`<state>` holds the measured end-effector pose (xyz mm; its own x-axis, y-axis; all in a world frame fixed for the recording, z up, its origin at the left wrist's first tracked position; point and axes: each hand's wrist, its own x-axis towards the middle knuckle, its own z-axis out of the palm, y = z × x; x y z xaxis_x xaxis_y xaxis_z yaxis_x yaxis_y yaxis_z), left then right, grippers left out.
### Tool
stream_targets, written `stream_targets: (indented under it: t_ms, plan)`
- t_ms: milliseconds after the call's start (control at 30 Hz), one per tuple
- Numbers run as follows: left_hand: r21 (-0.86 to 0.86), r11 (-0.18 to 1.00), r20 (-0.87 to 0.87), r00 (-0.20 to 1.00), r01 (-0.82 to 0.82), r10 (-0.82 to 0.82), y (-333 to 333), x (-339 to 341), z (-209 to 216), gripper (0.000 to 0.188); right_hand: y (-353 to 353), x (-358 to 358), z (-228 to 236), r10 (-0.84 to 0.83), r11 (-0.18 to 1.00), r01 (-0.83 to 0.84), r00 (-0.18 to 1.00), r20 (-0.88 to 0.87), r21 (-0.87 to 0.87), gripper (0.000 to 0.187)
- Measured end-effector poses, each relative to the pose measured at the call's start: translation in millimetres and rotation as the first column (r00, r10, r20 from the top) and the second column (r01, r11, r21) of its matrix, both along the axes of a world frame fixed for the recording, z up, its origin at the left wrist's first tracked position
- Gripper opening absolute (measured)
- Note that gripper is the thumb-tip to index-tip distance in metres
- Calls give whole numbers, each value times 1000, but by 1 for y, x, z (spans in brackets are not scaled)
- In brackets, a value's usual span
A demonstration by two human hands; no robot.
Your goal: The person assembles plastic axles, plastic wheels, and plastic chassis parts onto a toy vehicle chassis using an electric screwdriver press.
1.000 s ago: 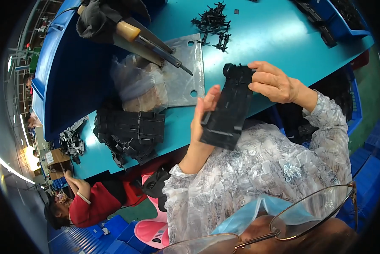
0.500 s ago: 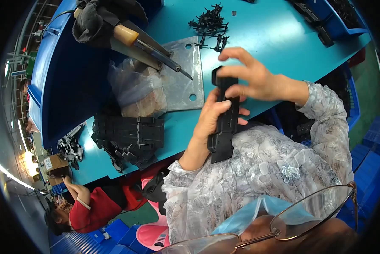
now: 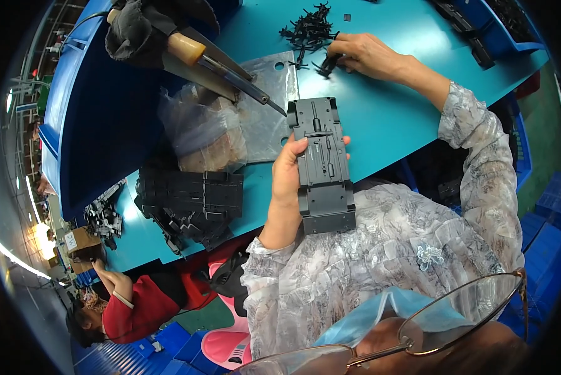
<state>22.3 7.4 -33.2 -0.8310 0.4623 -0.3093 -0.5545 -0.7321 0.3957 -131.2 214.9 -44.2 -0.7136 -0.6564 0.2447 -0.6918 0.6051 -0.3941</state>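
Observation:
My left hand [image 3: 285, 178] is closed round the side of a black plastic toy car chassis [image 3: 321, 164], its long, detailed face turned up. The chassis sits just above the table's near edge, close to my body. Farther off, my right hand [image 3: 369, 56] has its fingers pinched on a small black plastic part [image 3: 325, 66], blurred by motion. That part is at the near right side of a pile of similar small black parts [image 3: 310, 28] on the blue-green table [image 3: 387, 119].
A wooden-handled soldering iron [image 3: 187, 49] points its tip toward the chassis, above a grey metal plate [image 3: 265, 103] and a plastic-wrapped block [image 3: 215, 147]. More black chassis [image 3: 199, 194] are stacked at left. Blue bins [image 3: 111, 125] flank the table. A person in red [image 3: 143, 309] works at lower left.
My left hand has turned the chassis so its broad face shows. My right hand has left the chassis and moved away to the small parts, pinching one.

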Motion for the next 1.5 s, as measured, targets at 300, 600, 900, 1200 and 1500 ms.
stream_targets:
  t_ms: [300,600,900,1200,1500]
  plan:
    - [-36,999,94,995,25,-21,7,1,-6,37,11,-4,11,22,831,380,708,705,-408,13]
    - [-114,993,45,999,17,-12,12,4,-5,41,20,-2,19,-36,838,489,493,869,-243,18]
    - [-162,982,130,985,-95,117,15,2,-10,28,29,22,26,34,942,263,541,840,-207,9]
    - [-363,919,101,973,-157,206,16,9,0,28,4,75,17,57,986,-44,996,-75,162,25]
    - [-331,930,83,977,-160,198,22,8,5,30,11,87,31,30,986,31,932,361,-161,21]
